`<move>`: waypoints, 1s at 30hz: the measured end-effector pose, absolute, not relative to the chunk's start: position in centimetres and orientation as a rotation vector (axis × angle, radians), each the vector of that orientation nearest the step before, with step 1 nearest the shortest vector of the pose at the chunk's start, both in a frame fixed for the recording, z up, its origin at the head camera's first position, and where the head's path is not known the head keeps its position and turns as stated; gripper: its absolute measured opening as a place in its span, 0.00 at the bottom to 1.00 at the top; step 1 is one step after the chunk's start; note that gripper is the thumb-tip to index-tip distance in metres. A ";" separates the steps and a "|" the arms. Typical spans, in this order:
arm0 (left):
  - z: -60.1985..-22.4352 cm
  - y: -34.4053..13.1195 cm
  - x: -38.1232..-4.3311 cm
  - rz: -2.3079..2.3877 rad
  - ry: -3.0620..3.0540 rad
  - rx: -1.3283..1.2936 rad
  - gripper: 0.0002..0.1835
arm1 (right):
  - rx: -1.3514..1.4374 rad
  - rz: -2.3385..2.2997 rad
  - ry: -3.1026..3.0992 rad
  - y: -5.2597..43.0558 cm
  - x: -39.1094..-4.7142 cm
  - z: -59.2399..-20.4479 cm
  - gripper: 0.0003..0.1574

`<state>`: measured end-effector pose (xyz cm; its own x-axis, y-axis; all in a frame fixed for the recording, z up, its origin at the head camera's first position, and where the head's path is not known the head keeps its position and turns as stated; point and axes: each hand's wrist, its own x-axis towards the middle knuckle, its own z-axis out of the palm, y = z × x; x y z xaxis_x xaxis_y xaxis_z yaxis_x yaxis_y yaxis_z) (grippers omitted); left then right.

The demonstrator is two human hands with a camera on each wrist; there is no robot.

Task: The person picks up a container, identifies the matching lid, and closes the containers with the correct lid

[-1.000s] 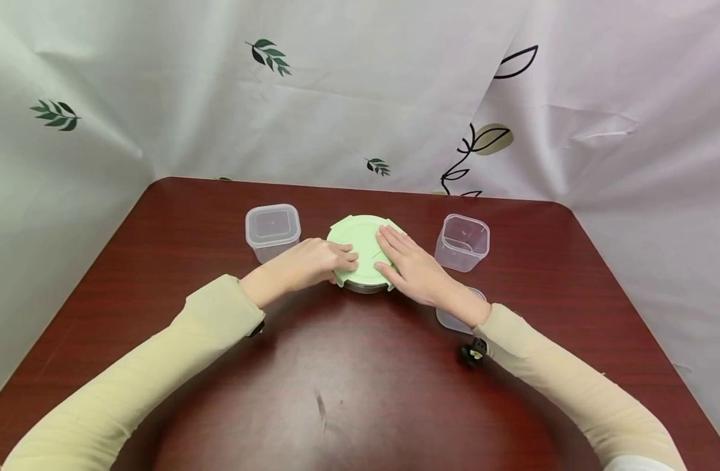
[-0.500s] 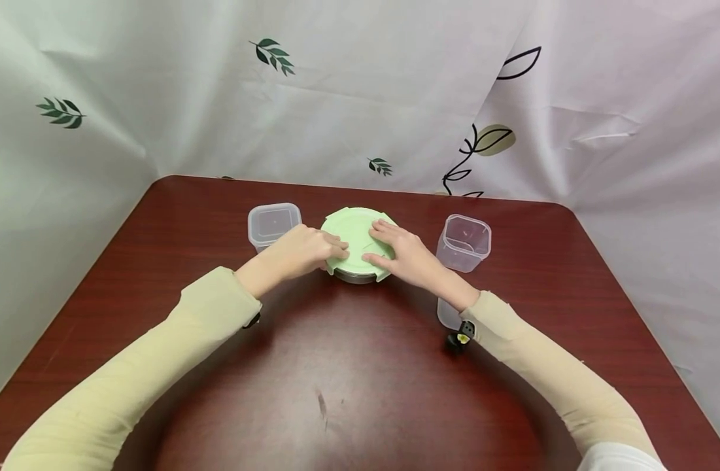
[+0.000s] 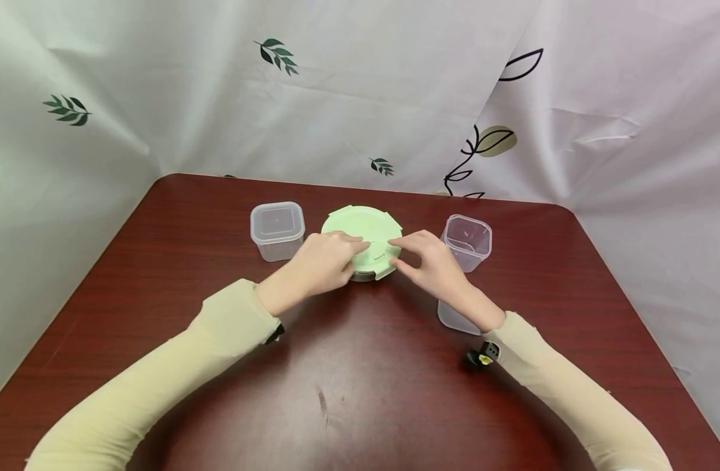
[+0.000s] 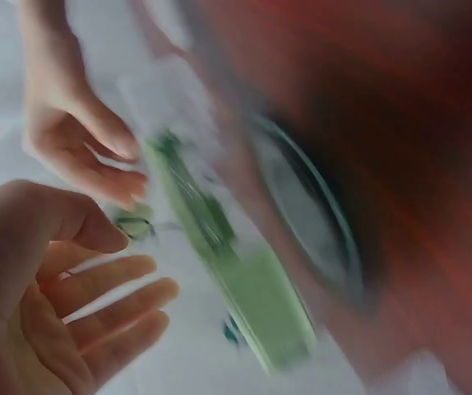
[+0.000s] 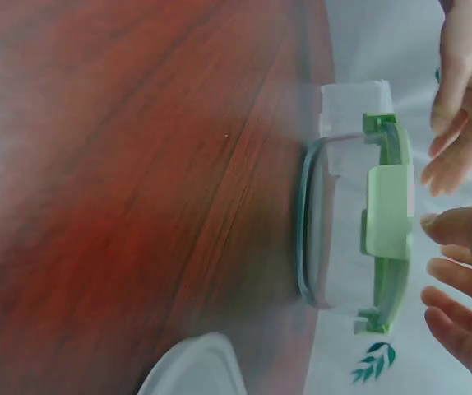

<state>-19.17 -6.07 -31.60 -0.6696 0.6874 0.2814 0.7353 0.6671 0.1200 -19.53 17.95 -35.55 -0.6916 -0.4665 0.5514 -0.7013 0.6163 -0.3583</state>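
Note:
A round glass food container [image 5: 347, 230] with a light green snap lid [image 3: 365, 222] stands near the back middle of the table. In the right wrist view, a lid flap [image 5: 388, 211] hangs down along the container's side. My left hand [image 3: 327, 261] is above the lid's left part, its fingers loosely bent and holding nothing. Over the right edge hovers my right hand [image 3: 433, 265], fingers spread and bent, with nothing in them. Both wrist views show the fingertips close to the lid but apart from it. The left wrist view is blurred.
Left of the green lid stands a clear square plastic box [image 3: 277, 232] with its lid on. To the right is a lidless clear box [image 3: 468, 245]. A loose clear lid [image 3: 454, 318] lies partly under my right forearm. A patterned curtain [image 3: 336, 98] hangs behind the table [image 3: 336, 392].
Both hands have lifted off the green lid. The left hand moved right over it, and the right hand drew back to the right. The container shifted slightly between frames.

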 end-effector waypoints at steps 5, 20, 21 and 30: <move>-32.0 -3.4 -17.8 -0.824 -2.672 -1.041 0.20 | 0.857 0.765 -2.379 19.8 -18.5 -35.5 0.24; -34.2 5.6 -16.5 -1.123 -2.844 -0.962 0.31 | 0.574 0.769 -2.324 25.4 -17.2 -35.6 0.46; -34.2 6.0 -16.7 -1.137 -2.865 -0.941 0.33 | 0.547 0.774 -2.328 25.7 -17.2 -35.7 0.48; -34.8 8.8 -18.8 -1.243 -2.930 -0.808 0.44 | 0.247 0.951 -2.479 27.8 -17.5 -36.9 0.55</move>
<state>-18.83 8.84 -34.83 -0.8695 0.4903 0.0591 0.3832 0.5945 0.7069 -17.48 27.83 -36.94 -0.8732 0.0004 0.4874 -0.3256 0.7435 -0.5841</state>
